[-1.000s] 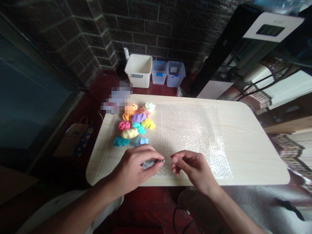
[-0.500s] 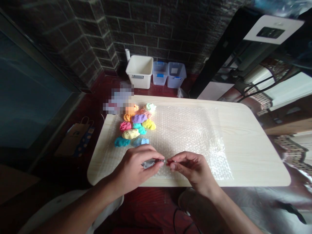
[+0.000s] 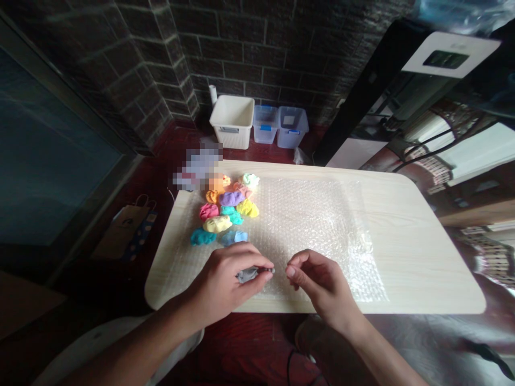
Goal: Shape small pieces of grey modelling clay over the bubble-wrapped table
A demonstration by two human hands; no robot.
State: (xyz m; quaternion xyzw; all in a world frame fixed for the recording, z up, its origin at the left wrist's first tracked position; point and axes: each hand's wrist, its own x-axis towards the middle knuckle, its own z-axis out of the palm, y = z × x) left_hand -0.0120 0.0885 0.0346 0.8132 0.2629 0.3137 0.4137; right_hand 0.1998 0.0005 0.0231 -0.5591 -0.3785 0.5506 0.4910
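My left hand (image 3: pixel 225 279) is closed around a small grey lump of clay (image 3: pixel 247 274) near the front edge of the light wooden table (image 3: pixel 422 252). My right hand (image 3: pixel 317 281) is just to its right, fingers curled and pinched together; I cannot make out anything in them. Both hands rest over a sheet of bubble wrap (image 3: pixel 314 225). Several coloured clay lumps (image 3: pixel 227 212) lie in a cluster on the wrap's far left part, just beyond my left hand.
On the red floor beyond the table stand a white bin (image 3: pixel 231 120) and two clear boxes (image 3: pixel 279 126) against a dark brick wall. A paper bag (image 3: pixel 129 225) sits on the floor to the left. A black stand (image 3: pixel 362 91) rises at right.
My right hand reached in to the grey clay's tip half a second ago and has now drawn slightly back to the right. The left hand stays put.
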